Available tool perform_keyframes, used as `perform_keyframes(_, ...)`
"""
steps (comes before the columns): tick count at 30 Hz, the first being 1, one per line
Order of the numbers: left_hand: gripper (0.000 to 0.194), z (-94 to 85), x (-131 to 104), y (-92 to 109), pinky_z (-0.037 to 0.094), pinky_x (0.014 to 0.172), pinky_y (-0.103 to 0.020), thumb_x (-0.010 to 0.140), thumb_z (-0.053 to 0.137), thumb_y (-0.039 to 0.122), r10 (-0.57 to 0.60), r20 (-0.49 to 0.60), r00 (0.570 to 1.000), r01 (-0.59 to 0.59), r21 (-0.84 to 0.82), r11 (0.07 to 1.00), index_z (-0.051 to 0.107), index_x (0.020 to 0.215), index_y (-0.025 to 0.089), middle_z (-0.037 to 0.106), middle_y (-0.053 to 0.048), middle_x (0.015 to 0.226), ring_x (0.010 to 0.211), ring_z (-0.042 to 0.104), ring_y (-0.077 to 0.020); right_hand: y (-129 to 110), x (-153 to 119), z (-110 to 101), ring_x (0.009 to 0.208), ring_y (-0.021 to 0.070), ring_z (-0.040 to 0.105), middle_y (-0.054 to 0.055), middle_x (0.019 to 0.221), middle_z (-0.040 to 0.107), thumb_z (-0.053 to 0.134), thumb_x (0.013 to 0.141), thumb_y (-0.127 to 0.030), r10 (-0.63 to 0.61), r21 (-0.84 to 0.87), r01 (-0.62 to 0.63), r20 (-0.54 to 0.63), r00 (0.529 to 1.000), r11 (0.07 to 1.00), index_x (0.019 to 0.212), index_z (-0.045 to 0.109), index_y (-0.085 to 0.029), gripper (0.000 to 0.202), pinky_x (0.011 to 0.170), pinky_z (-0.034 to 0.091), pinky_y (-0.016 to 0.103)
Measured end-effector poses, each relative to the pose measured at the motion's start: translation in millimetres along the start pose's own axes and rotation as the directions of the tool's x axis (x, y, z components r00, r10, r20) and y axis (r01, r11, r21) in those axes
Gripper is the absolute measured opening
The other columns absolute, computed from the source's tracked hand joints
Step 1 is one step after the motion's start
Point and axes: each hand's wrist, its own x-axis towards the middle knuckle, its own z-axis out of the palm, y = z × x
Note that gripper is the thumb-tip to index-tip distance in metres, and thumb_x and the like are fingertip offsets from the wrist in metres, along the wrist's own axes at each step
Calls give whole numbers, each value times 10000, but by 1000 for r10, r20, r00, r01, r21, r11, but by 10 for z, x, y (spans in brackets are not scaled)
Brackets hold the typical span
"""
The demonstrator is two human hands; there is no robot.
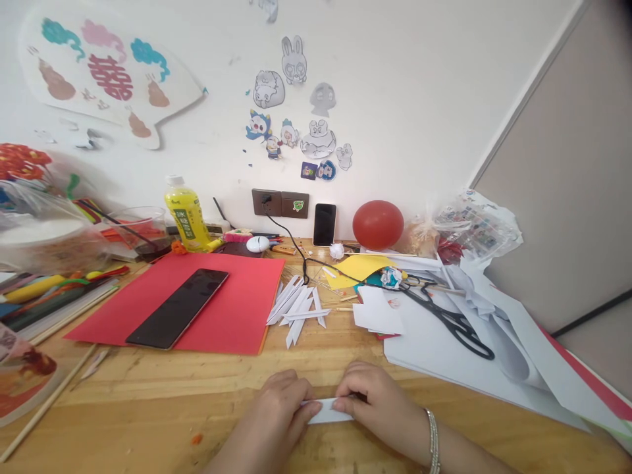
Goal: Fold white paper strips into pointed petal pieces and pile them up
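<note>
A small folded white paper strip lies on the wooden table near its front edge, pinched between both hands: left hand at its left end, right hand pressing its right. Folded white strips lie beyond.

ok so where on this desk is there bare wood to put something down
Bare wood runs along the near edge of the table, between the red sheet and the left hand, out to the skewer at left. A smaller patch lies between the folded white strips and both hands. The right side is crowded with white paper and scissors.
</note>
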Motion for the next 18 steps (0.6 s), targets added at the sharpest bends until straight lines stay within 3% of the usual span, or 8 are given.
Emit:
perform_keyframes(8,280,10,-23,48,428,632,-234,876,484,134,4,-4,1000,-4,-57,998,505,603,192,594,3,673,682,583,-162,-110,-23,4,699,147,600,-18,695,661,731,723,-89,7,-5,-8,-16,1000,1000,704,673,-179,109,646,437,233)
perform_keyframes(12,337,26,-49,77,397,645,-219,887,458,148,37,51,998,-29,-144,989,474,553,189,589,24,623,658,573,-143,-115,-21,44,662,138,593,-20,641,642,741,733,-129,-12,8,12,8,1000,1000,647,672,-178,121,626,429,219)
perform_keyframes(18,326,-60,-51,79,382,644,-195,891,426,212,-59,181,982,109,-282,953,590,611,189,634,15,677,657,569,-132,-80,-3,-71,650,141,607,8,682,692,680,766,-124,76,137,-93,121,990,986,709,734,-176,94,630,446,216)
